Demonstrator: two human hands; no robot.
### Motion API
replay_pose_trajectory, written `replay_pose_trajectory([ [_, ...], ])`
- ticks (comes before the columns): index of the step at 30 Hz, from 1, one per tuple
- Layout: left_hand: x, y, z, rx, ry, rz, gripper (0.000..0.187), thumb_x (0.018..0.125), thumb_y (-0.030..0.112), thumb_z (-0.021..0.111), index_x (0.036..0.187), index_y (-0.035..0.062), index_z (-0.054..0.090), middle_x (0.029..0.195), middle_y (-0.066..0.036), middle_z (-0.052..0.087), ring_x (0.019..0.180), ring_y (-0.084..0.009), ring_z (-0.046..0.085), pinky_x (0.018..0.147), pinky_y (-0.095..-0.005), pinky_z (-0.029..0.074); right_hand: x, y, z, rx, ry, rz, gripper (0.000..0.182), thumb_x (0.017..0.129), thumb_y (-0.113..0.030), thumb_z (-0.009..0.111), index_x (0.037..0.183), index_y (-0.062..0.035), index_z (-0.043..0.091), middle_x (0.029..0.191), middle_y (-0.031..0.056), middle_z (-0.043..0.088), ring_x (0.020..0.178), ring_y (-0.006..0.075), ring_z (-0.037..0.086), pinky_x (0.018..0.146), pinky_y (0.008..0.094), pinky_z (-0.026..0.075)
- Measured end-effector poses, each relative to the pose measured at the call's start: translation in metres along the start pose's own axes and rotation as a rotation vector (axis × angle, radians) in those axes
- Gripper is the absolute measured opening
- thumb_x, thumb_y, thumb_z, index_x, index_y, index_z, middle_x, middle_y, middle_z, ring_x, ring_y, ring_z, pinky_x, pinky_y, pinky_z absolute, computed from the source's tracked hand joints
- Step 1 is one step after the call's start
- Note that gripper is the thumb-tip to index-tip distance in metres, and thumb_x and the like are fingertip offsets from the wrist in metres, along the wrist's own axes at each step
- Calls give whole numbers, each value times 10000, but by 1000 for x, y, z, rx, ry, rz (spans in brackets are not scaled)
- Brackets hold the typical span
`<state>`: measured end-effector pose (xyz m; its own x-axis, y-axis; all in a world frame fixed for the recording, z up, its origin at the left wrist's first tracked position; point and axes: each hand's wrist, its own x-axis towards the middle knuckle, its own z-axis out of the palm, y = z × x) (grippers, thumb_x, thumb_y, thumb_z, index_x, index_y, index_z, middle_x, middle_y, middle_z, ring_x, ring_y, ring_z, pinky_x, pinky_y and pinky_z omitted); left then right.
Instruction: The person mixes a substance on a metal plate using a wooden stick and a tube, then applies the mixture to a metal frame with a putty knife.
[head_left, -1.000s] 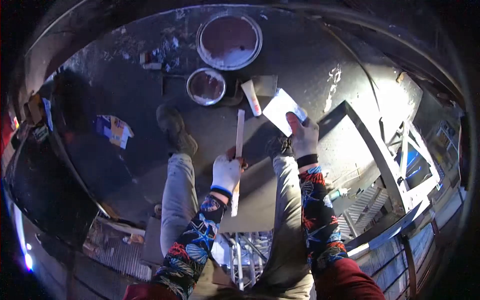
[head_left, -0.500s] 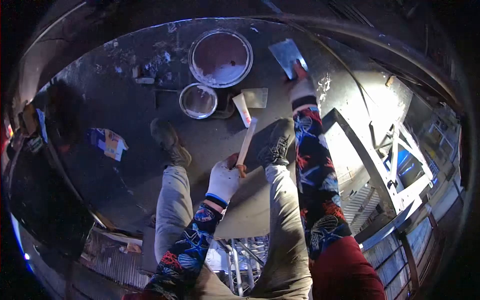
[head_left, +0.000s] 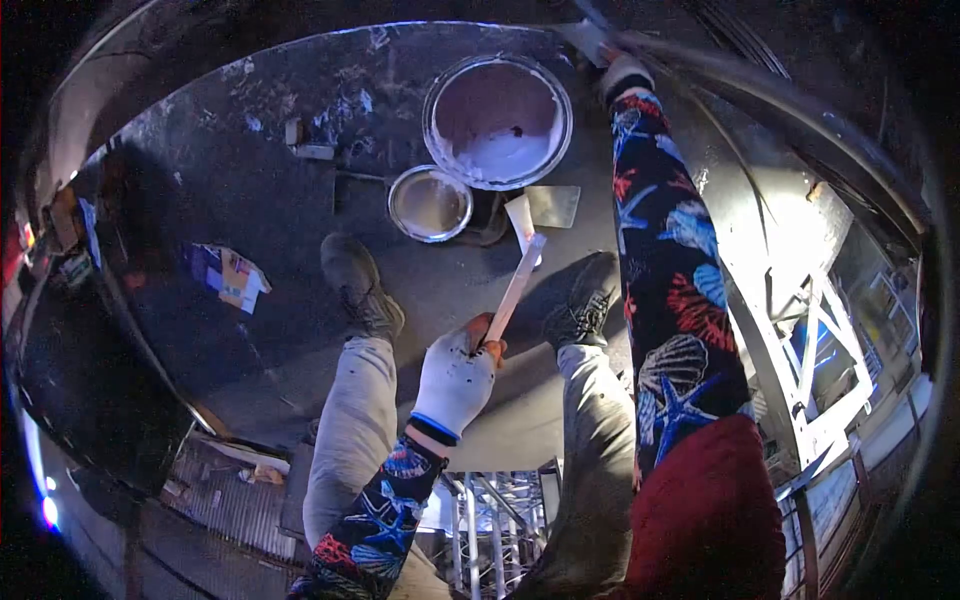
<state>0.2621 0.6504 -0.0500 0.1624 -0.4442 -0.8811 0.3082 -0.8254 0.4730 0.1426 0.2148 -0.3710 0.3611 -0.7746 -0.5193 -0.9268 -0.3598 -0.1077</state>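
Observation:
My left hand [head_left: 455, 378], in a white glove with bare fingertips, is closed around a pale, flat stick-like tool [head_left: 517, 290], tilted up and away. My right hand [head_left: 626, 78] is stretched far forward at the top. It grips a flat metal spreader [head_left: 582, 40] against the dark curved surface's upper edge. Between the hands lie a white tube [head_left: 521, 216], partly behind the stick's tip, and a second flat rectangular plate [head_left: 553, 206]. A large round tub [head_left: 566, 120] with pale paste inside stands beyond them, beside a smaller round tin [head_left: 430, 236].
A torn piece of printed packaging [head_left: 238, 280] lies at left. Small blocks [head_left: 312, 152] sit near the back. My shoes [head_left: 360, 290] rest on the dark surface. A bright lamp glare and a white metal frame [head_left: 822, 360] are at right; metal scaffolding [head_left: 485, 530] shows below.
My right hand has reached farther forward with the spreader, up to the top edge. My left hand still holds the stick. The view has shifted, so the tubs appear farther right.

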Motion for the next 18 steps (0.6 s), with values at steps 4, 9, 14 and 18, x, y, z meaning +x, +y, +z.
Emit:
replay_pose_trajectory([
  [4,-1,17,-5,-32,-79,-54,319,922,31,525,1232,-14,586,891,-60,651,741,-111,617,667,-220,492,22,13,34,-177,-273,107,451,954,-384,514,1360,-187,534,1309,179,585,1201,335,563,1008,413,431],
  [9,2,13,4,-93,-97,-118,362,929,43,537,1286,-5,564,915,-75,661,743,-114,619,672,-221,497,-40,54,17,-29,-176,-18,380,953,-276,522,1322,-199,570,1271,206,596,1206,365,554,1023,436,430],
  [14,3,14,6,-153,-119,-154,387,930,58,549,1313,-1,549,920,-80,663,719,-117,619,631,-227,501,-94,18,-67,-43,50,121,320,959,-284,505,1242,-205,632,1257,212,591,1186,359,564,1002,451,449],
  [18,-2,15,3,-164,-122,-199,398,929,67,558,1319,-7,538,917,-77,660,703,-116,621,589,-234,495,-43,-16,-91,-6,398,143,463,875,-496,538,1059,-104,702,1034,209,684,1013,423,637,880,490,506],
])
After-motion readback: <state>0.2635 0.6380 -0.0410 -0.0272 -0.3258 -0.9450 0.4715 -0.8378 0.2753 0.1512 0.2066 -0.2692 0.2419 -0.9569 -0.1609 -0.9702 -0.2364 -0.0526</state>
